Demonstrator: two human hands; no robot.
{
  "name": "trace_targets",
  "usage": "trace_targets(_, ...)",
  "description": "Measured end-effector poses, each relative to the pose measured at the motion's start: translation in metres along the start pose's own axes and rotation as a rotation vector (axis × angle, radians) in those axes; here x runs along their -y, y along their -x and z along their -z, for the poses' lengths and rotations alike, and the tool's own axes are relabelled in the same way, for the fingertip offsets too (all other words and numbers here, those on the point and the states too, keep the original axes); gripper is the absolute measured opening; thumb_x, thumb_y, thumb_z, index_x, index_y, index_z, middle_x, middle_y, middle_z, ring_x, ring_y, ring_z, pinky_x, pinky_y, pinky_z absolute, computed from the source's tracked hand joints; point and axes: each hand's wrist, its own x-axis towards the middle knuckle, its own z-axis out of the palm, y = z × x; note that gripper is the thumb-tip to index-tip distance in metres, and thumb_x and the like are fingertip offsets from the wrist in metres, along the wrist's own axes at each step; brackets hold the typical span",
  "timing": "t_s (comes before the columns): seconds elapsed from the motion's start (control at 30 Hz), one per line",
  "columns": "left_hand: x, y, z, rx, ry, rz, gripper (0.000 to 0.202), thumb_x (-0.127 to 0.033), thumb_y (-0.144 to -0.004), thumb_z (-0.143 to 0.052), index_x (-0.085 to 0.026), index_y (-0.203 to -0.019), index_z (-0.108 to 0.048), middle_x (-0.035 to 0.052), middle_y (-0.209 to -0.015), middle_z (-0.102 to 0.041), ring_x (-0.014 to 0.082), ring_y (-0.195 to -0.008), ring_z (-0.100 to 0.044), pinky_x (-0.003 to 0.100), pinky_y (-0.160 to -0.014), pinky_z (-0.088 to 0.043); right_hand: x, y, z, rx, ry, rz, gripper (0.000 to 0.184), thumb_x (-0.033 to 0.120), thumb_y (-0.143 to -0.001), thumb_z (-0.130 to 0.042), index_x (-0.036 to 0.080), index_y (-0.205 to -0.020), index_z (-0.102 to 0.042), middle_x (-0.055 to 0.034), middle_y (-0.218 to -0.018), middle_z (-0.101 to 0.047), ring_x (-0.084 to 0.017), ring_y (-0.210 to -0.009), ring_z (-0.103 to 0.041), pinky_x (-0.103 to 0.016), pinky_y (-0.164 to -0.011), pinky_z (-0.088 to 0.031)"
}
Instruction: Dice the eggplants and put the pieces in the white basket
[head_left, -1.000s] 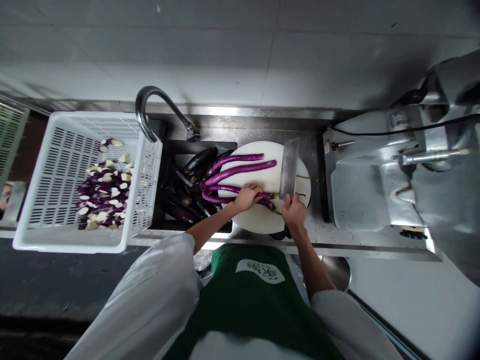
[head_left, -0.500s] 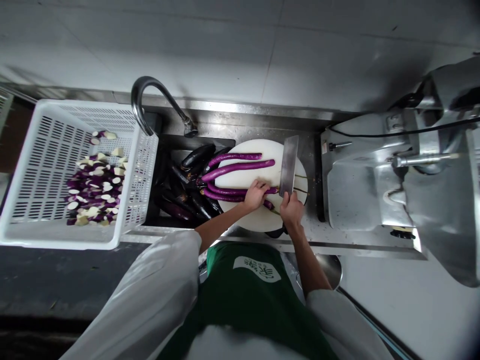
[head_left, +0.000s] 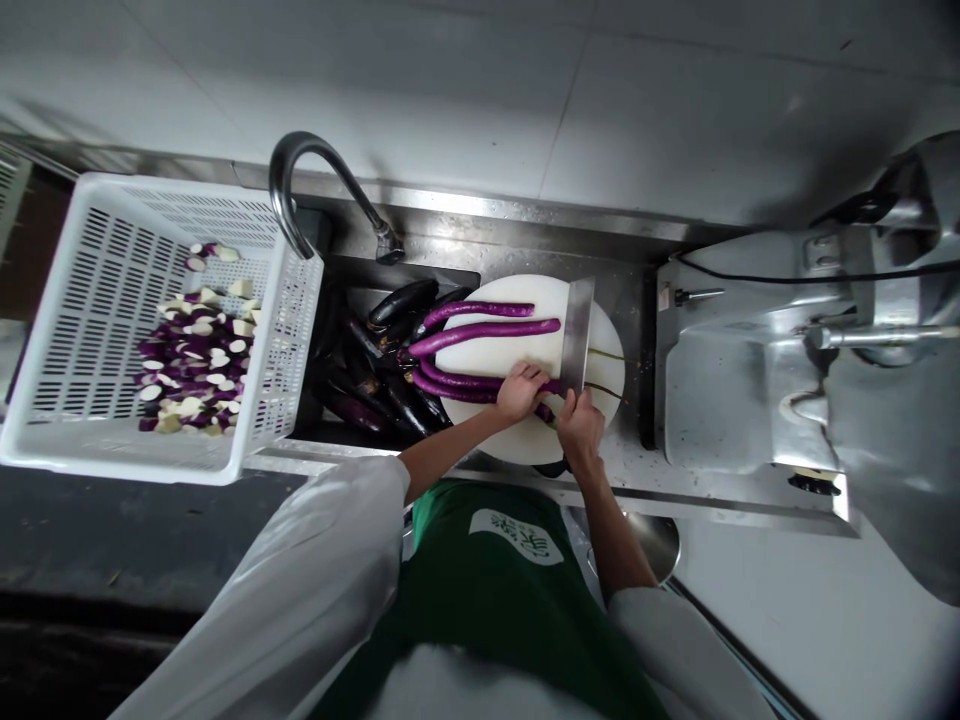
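While the left hand (head_left: 523, 391) curls its fingers, close together, over the near pair of long purple eggplants (head_left: 466, 381) on the round white board (head_left: 517, 356), the right hand (head_left: 581, 428) is clamped on a cleaver (head_left: 577, 330), blade at the pair's right end. Two more purple eggplants (head_left: 491, 331) lie farther off; dark eggplants (head_left: 405, 303) heap leftward.
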Motion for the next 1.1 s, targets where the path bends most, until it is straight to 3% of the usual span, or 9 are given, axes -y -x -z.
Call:
trace_targets(0.17, 0.001, -0.003, 0.0, -0.003, 0.003, -0.019, 0.028, -0.037, -0.103, -0.054, -0.016, -0.114, -0.069, 0.0103, -0.114, -0.069, 0.0277, -0.112, -0.057, 0.041, -0.107, -0.043, 0.002, 0.0, -0.006, -0.018, -0.027, -0.033, 0.038, 0.03, -0.107, -0.028, 0.009, -0.111, -0.059, -0.0151, -0.082, -0.07, -0.024, -0.071, -0.063, -0.031, -0.063, -0.033)
trace_targets(0.37, 0.0, -0.003, -0.003, -0.004, -0.021, -0.032, 0.026, -0.034, -0.104, -0.052, -0.017, -0.114, -0.069, 0.0105, -0.116, -0.067, 0.0284, -0.113, -0.055, 0.042, -0.102, -0.044, -0.008, 0.012, -0.019, -0.001, -0.033, -0.039, 0.032, 0.03, -0.107, -0.033, 0.011, -0.107, -0.059, -0.0116, -0.077, -0.069, -0.021, -0.067, -0.061, -0.03, -0.061, -0.027)
trace_targets(0.6, 0.002, -0.001, 0.0, 0.025, -0.003, -0.093, 0.023, -0.029, -0.101, -0.056, -0.017, -0.117, -0.068, 0.0104, -0.119, -0.067, 0.0281, -0.116, -0.055, 0.041, -0.103, -0.044, 0.003, -0.005, -0.027, -0.052, -0.033, -0.067, 0.03, 0.027, -0.108, -0.037, 0.009, -0.108, -0.061, -0.0131, -0.082, -0.07, -0.019, -0.064, -0.058, -0.03, -0.06, -0.024)
trace_targets(0.9, 0.0, -0.003, -0.006, 0.024, 0.044, -0.076, 0.022, -0.021, -0.1, -0.051, -0.016, -0.113, -0.068, 0.0112, -0.118, -0.064, 0.0251, -0.113, -0.057, 0.039, -0.105, -0.048, 0.001, -0.008, -0.027, -0.063, -0.038, -0.085, 0.031, 0.028, -0.107, -0.038, 0.009, -0.109, -0.063, -0.0127, -0.082, -0.07, -0.019, -0.066, -0.059, -0.03, -0.061, -0.025)
trace_targets(1.1, 0.008, 0.02, -0.015, 0.024, 0.049, -0.295, 0.023, -0.023, -0.101, -0.05, -0.017, -0.113, -0.069, 0.0108, -0.118, -0.063, 0.0243, -0.113, -0.056, 0.039, -0.108, -0.047, 0.008, -0.018, -0.021, -0.059, -0.061, -0.117, 0.032, 0.026, -0.105, -0.041, 0.007, -0.107, -0.066, -0.0148, -0.083, -0.07, -0.021, -0.069, -0.06, -0.03, -0.063, -0.028)
